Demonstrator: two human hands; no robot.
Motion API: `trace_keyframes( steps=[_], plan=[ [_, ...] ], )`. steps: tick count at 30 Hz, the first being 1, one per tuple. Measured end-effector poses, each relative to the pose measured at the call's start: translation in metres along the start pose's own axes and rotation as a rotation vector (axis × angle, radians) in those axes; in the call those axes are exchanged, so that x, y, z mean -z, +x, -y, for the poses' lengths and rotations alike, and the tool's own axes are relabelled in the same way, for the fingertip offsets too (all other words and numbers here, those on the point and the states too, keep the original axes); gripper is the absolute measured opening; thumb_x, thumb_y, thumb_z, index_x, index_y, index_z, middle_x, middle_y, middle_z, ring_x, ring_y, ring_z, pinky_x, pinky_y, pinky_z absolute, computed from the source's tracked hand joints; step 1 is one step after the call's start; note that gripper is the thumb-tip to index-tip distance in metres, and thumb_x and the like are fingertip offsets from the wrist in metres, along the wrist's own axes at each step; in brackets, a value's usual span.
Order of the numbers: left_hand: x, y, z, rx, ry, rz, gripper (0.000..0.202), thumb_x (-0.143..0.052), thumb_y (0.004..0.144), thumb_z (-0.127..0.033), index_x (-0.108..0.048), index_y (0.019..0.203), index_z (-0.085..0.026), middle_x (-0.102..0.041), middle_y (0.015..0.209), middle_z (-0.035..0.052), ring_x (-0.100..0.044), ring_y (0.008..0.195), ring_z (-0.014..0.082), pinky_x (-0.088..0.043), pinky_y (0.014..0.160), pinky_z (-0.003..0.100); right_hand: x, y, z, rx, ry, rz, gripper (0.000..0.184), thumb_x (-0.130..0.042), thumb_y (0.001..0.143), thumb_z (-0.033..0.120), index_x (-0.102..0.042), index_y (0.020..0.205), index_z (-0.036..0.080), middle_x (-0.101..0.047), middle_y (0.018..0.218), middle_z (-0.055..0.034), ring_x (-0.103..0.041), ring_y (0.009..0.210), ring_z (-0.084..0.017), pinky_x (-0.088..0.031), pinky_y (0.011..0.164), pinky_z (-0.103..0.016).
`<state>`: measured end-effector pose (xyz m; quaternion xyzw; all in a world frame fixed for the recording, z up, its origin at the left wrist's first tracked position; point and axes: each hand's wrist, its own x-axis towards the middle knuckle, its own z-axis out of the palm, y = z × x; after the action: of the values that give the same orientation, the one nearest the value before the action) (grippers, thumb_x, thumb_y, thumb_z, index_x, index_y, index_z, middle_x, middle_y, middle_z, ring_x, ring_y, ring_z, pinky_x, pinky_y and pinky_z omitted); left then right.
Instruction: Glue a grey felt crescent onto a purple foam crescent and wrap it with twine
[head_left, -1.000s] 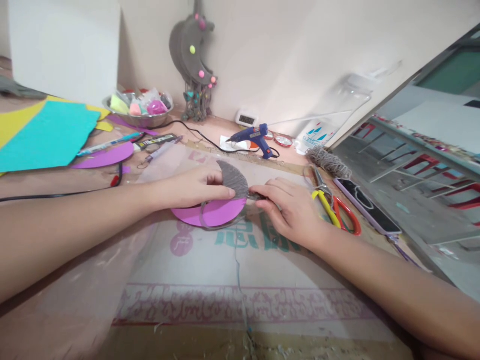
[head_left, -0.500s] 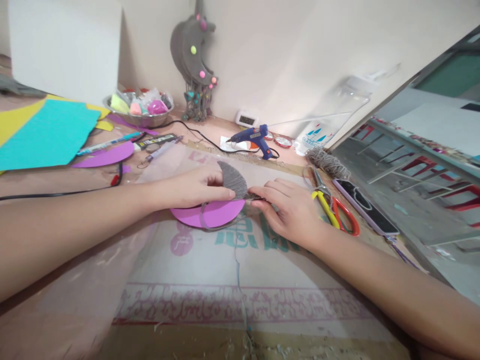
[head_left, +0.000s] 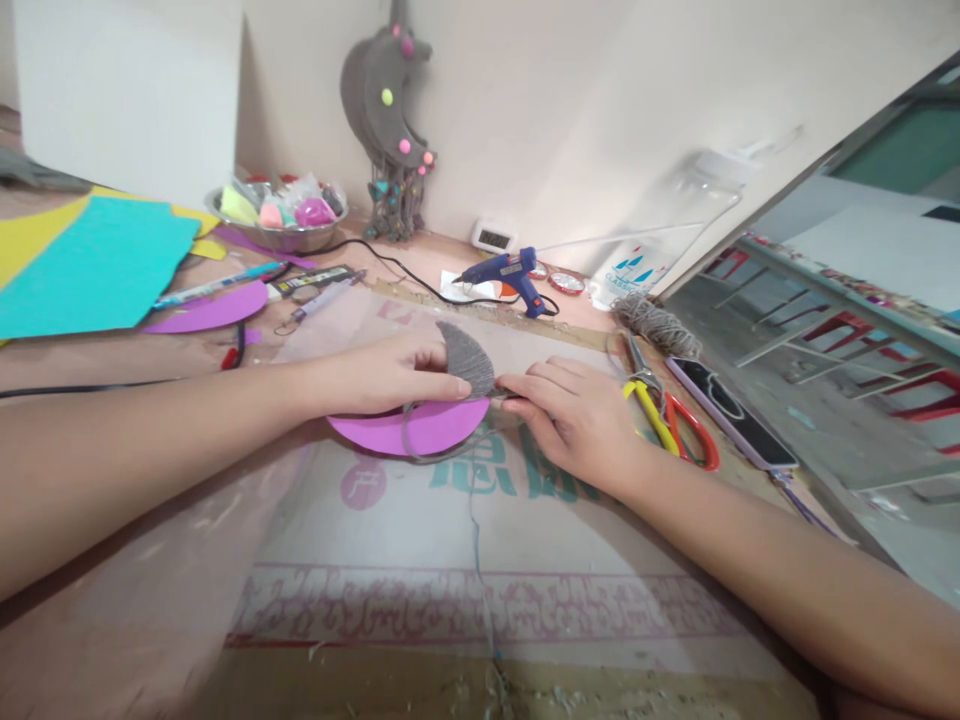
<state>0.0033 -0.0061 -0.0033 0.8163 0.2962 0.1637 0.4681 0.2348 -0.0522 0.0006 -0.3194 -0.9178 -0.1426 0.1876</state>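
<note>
A purple foam crescent (head_left: 420,425) lies on a clear plastic sheet (head_left: 420,540), its upper end wrapped in grey twine (head_left: 466,358). My left hand (head_left: 382,375) presses the crescent down, thumb and fingers closed over its wrapped part. At the crescent's right edge, my right hand (head_left: 577,415) pinches the twine strand with its fingers together. A loose loop of twine (head_left: 427,450) trails over the purple foam and down the sheet.
A blue glue gun (head_left: 510,275) lies behind the work. To the right are a twine bundle (head_left: 656,322), scissors with yellow and red handles (head_left: 671,420) and a phone (head_left: 731,412). At left lie foam sheets (head_left: 90,265), pens (head_left: 311,285) and a metal bowl (head_left: 277,222).
The purple crescent has shifted a little to the left under my hands. Both hands keep their hold.
</note>
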Motion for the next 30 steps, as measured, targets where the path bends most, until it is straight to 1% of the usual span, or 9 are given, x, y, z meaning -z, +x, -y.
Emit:
trace_keyframes(
  steps=[5, 12, 16, 21, 25, 28, 30],
  plan=[
    [0.0003, 0.0001, 0.0004, 0.007, 0.026, 0.006, 0.030, -0.050, 0.082, -0.039, -0.066, 0.093, -0.017, -0.067, 0.094, 0.0022, -0.059, 0.086, 0.0169, -0.043, 0.075, 0.025, -0.0005, -0.0001, -0.0001, -0.002, 0.018, -0.012, 0.023, -0.044, 0.091, 0.025, -0.062, 0.099, 0.013, -0.064, 0.077, -0.0068, -0.052, 0.068, -0.017, -0.040, 0.062, -0.030],
    [-0.0012, 0.0021, 0.0016, -0.018, 0.019, -0.014, 0.028, -0.050, 0.082, -0.038, -0.067, 0.091, -0.017, -0.068, 0.093, 0.0020, -0.059, 0.084, 0.0169, -0.043, 0.076, 0.026, -0.0008, -0.0010, 0.0006, -0.063, 0.081, -0.010, 0.025, -0.044, 0.091, 0.030, -0.060, 0.102, 0.014, -0.064, 0.078, -0.0073, -0.056, 0.072, -0.018, -0.041, 0.063, -0.030],
    [-0.0018, 0.0020, 0.0016, -0.034, 0.012, -0.017, 0.028, -0.051, 0.081, -0.036, -0.067, 0.094, -0.018, -0.068, 0.096, 0.0018, -0.060, 0.086, 0.0168, -0.043, 0.077, 0.026, 0.0001, 0.0008, 0.0026, -0.035, 0.052, -0.010, 0.025, -0.043, 0.092, 0.029, -0.060, 0.101, 0.013, -0.064, 0.077, -0.0075, -0.055, 0.071, -0.017, -0.041, 0.063, -0.030],
    [-0.0014, 0.0011, 0.0009, -0.021, 0.035, -0.012, 0.029, -0.050, 0.082, -0.037, -0.068, 0.094, -0.017, -0.068, 0.096, 0.0022, -0.060, 0.086, 0.0174, -0.043, 0.075, 0.025, -0.0002, 0.0020, 0.0024, -0.018, 0.036, 0.002, 0.025, -0.043, 0.092, 0.029, -0.061, 0.099, 0.013, -0.063, 0.077, -0.0078, -0.054, 0.070, -0.018, -0.040, 0.063, -0.030],
    [-0.0014, 0.0010, -0.0001, -0.036, 0.025, 0.004, 0.028, -0.049, 0.083, -0.036, -0.067, 0.095, -0.018, -0.068, 0.098, 0.0013, -0.059, 0.089, 0.0174, -0.043, 0.079, 0.026, -0.0018, 0.0011, 0.0020, -0.019, 0.058, 0.015, 0.025, -0.042, 0.092, 0.028, -0.062, 0.099, 0.014, -0.063, 0.077, -0.0073, -0.054, 0.070, -0.018, -0.041, 0.063, -0.030],
    [-0.0019, 0.0012, -0.0013, -0.053, 0.008, -0.006, 0.026, -0.051, 0.082, -0.035, -0.067, 0.094, -0.018, -0.068, 0.097, 0.0011, -0.059, 0.089, 0.0174, -0.043, 0.079, 0.026, -0.0021, 0.0002, 0.0001, -0.056, 0.122, 0.001, 0.024, -0.044, 0.091, 0.028, -0.062, 0.100, 0.015, -0.063, 0.076, -0.0068, -0.055, 0.070, -0.017, -0.042, 0.065, -0.030],
    [-0.0025, 0.0008, -0.0029, -0.041, 0.003, -0.047, 0.025, -0.052, 0.081, -0.037, -0.067, 0.088, -0.018, -0.067, 0.090, 0.0010, -0.059, 0.083, 0.0163, -0.043, 0.072, 0.025, -0.0025, 0.0001, -0.0053, -0.143, 0.173, -0.015, 0.026, -0.045, 0.091, 0.029, -0.062, 0.105, 0.016, -0.064, 0.079, -0.0064, -0.056, 0.072, -0.017, -0.043, 0.067, -0.030]
  ],
)
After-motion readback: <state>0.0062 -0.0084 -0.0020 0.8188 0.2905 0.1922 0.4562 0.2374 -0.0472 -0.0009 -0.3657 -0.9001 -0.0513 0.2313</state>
